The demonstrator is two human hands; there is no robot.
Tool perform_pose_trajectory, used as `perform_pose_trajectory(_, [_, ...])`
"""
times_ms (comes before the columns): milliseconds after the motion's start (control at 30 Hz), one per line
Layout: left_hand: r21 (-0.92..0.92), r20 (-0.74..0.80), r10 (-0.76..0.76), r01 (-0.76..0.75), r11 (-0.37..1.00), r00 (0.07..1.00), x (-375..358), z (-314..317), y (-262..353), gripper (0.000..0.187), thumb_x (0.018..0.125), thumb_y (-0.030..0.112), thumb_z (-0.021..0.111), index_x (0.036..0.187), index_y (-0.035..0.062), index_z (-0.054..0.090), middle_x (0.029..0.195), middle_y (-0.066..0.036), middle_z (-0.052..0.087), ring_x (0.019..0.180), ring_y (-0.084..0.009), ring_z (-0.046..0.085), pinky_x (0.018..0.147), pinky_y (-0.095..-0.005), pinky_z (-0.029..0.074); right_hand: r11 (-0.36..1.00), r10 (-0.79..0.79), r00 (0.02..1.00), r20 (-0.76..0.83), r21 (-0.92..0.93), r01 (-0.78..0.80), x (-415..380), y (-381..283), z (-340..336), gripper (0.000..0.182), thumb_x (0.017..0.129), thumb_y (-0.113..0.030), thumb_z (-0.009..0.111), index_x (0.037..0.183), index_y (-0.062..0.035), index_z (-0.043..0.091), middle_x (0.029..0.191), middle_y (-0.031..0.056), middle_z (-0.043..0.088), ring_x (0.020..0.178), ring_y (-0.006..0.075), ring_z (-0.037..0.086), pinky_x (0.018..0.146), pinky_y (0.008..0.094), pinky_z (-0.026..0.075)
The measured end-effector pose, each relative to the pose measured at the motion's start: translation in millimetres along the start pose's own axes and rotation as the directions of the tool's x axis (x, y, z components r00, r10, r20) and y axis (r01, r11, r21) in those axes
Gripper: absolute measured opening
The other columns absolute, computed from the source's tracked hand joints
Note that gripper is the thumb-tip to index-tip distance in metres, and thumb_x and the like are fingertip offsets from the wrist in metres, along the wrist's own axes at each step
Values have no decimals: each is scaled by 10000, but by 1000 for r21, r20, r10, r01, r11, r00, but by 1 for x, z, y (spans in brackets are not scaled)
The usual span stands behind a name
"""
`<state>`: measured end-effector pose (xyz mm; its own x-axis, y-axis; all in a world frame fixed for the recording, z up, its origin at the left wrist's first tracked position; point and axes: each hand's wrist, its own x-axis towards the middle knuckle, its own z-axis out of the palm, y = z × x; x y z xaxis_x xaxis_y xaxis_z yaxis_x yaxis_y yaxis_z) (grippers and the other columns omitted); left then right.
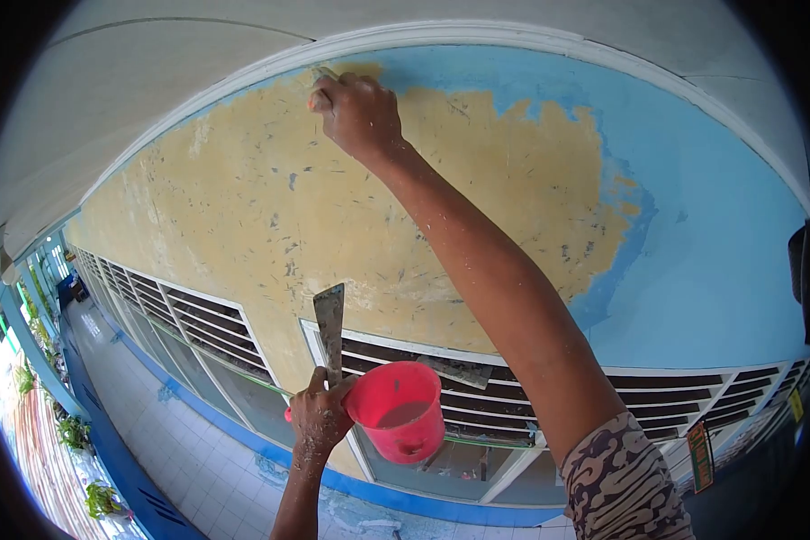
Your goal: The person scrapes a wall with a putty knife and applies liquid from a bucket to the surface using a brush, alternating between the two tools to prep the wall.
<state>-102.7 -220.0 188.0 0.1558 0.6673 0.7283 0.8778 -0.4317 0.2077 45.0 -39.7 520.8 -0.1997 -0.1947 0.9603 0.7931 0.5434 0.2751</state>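
**Along a tan-and-blue wall (pixel 207 198), a scraper (pixel 330 319) and a pink dipper (pixel 396 441) share your left grip**

At your far left, green plants (pixel 74 434) line a blue ledge (pixel 121 459) beside a white tiled floor (pixel 157 432). Next come slatted windows (pixel 209 321), set low in the wall. In front of them is your left hand (pixel 319 416), its fingers curled around both the scraper, blade up, and the dipper, whose pink handle tip shows left of your fist. The dipper's cup sits just right of that fist, its mouth tilted toward you, something greyish inside. Higher up, your right hand (pixel 360 112) is at the wall's top, near the white trim (pixel 477 34), its fingers closed on a tool (pixel 324 72) too hidden to identify. Beyond your patterned sleeve (pixel 621 477), a small lettered sign (pixel 700 457) is low at the right.
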Motion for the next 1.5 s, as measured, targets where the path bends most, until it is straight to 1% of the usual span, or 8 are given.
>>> perform_pose_trajectory(333, [137, -33, -178, 181, 974, 984, -97, -9, -67, 257, 780, 264, 786, 1031, 223, 817, 862, -121, 586, 669, -344, 682, 568, -453, 534, 705, 621, 752, -221, 576, -414, -21, 142, -227, 372, 796, -51, 859, 1089, 114, 701, 1013, 190, 729, 834, 213, 737, 708, 336, 671])
perform_pose_trajectory(533, [159, 17, -230, 224, 962, 973, -167, -6, -102, 238, 763, 234, 785, 993, 188, 826, 842, -126, 569, 648, -336, 651, 552, -458, 498, 850, 520, 673, -526, 240, -469, -53, 175, -352, 309, 838, -43, 820, 1099, 88, 720, 1033, 194, 742, 862, 223, 742, 785, 359, 654])
perform_pose_trajectory(600, [185, 13, -173, 168, 968, 985, -174, -2, -102, 231, 779, 205, 773, 1003, 191, 828, 812, -102, 567, 597, -294, 625, 526, -435, 488, 834, 243, 786, -568, -292, -468, -60, 166, -353, 222, 847, -35, 805, 1058, 20, 759, 995, 121, 775, 852, 180, 743, 770, 323, 615])
perform_pose_trajectory(733, [92, 28, -129, 126, 988, 991, -157, 16, -86, 284, 750, 233, 778, 1029, 196, 821, 865, -116, 566, 638, -308, 637, 538, -440, 471, 790, -167, 974, -153, -612, 39, -93, 142, -271, 344, 767, -64, 787, 1098, -151, 760, 1017, 33, 741, 874, 242, 715, 724, 372, 606])
perform_pose_trajectory(900, [4, -15, -35, 35, 999, 999, -123, 44, -60, 329, 732, 247, 795, 1057, 205, 824, 804, -110, 525, 631, -303, 623, 533, -419, 470, 952, -199, 940, 276, -173, 252, -108, 95, -226, 364, 771, -2, 794, 1109, -134, 771, 1034, 72, 744, 930, 263, 718, 774, 374, 613])
perform_pose_trajectory(1100, [-40, -19, 4, -5, 999, 1000, -123, 63, -52, 334, 719, 249, 800, 1049, 209, 827, 781, -104, 513, 626, -301, 617, 523, -420, 465, 679, 695, 686, -217, 512, -526, -81, 160, -319, 337, 834, -38, 832, 1115, 88, 695, 986, 159, 733, 840, 205, 731, 750, 340, 659])
perform_pose_trajectory(1333, [-83, 27, -46, 48, 995, 999, -135, 74, -57, 338, 702, 259, 805, 1036, 213, 828, 783, -105, 519, 630, -294, 620, 515, -417, 456, 710, 676, 475, -563, 324, -626, -209, 185, -464, 372, 851, -12, 790, 1158, 130, 635, 1073, 227, 706, 922, 306, 744, 831, 483, 667])
perform_pose_trajectory(1500, [-25, 49, 141, -140, 990, 989, -82, 70, -47, 316, 743, 211, 771, 1057, 207, 809, 832, -83, 548, 663, -274, 638, 551, -407, 487, 846, 297, 779, -552, -227, -483, -228, 166, -421, 182, 893, 57, 748, 1072, 53, 717, 1024, 144, 754, 923, 213, 728, 803, 334, 613])
